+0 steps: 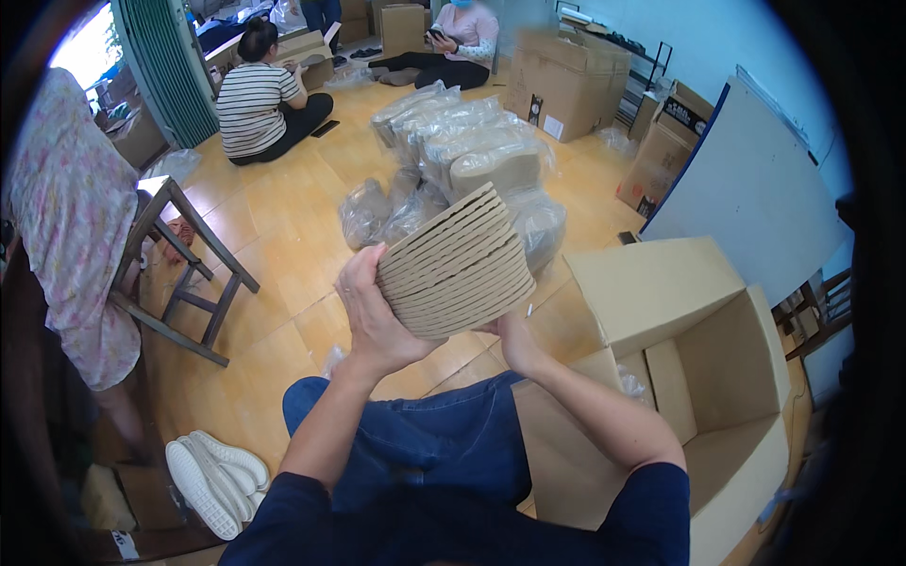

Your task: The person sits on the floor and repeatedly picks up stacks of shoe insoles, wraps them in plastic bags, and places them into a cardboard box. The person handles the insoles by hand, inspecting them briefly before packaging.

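I hold a thick stack of beige shoe insoles [458,274] up in front of me, tilted, with its layered edges showing. My left hand [373,316] is closed round its left end, the thumb along the upper side. Under the right end, my right hand [514,341] supports the stack, its fingers mostly hidden beneath it. Beyond the stack, several clear plastic bags [448,132] of similar beige pieces lie on the floor. A big open cardboard box [741,363] stands close by my right arm, a bit of clear plastic inside.
White shoe soles [212,481] lie at my lower left. A wooden stool [193,283] stands left, beside a person in flowered cloth [75,217]. Two people [255,104] sit on the floor farther back. Cartons [566,85] and a whiteboard [750,179] line the right.
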Available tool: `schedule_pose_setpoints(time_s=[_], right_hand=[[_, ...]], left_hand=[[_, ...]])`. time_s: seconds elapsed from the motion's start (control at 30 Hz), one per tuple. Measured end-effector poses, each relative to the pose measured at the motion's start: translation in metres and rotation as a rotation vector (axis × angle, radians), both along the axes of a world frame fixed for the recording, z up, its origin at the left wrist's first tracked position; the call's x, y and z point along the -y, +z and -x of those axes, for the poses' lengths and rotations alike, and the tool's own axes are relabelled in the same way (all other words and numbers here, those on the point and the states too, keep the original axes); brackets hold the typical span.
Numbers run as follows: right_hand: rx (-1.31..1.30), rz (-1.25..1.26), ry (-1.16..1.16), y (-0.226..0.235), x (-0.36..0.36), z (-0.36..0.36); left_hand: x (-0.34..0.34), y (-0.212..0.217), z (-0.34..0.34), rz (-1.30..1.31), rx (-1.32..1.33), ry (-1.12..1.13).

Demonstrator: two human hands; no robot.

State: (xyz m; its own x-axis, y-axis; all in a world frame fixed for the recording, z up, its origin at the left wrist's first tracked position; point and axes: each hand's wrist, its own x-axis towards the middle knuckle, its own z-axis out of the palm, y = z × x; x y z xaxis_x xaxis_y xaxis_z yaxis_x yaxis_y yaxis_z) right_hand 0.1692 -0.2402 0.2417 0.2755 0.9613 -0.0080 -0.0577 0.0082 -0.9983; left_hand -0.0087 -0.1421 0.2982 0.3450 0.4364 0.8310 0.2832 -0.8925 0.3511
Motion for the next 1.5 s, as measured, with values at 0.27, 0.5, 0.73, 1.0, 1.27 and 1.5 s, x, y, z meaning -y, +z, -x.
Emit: schedule_pose_setpoints(time_s=[0.27,0.5,0.73,1.0,1.27,1.5], right_hand=[[-0.108,-0.061,-0.012,0.027,0.002,-0.014],[-0.074,-0.164,-0.020,0.050,0.008,-0.010],[-0.080,-0.202,0.015,0.049,0.009,-0.011],[0.125,-0.385,0.144,0.054,0.020,0.000],[0.238,-0.466,0.096,0.058,0.022,-0.004],[0.278,-0.525,0.106,0.057,0.021,-0.001]], left_hand=[[0.019,-0.008,-0.003,0.397,0.214,-0.327],[0.041,-0.031,0.019,1.333,0.475,-0.968],[0.053,-0.054,0.019,1.366,0.764,-1.263],[0.050,-0.055,0.007,1.349,0.834,-1.227],[0.049,-0.073,-0.009,1.668,0.962,-1.264],[0.048,-0.071,-0.021,1.812,0.933,-1.423]])
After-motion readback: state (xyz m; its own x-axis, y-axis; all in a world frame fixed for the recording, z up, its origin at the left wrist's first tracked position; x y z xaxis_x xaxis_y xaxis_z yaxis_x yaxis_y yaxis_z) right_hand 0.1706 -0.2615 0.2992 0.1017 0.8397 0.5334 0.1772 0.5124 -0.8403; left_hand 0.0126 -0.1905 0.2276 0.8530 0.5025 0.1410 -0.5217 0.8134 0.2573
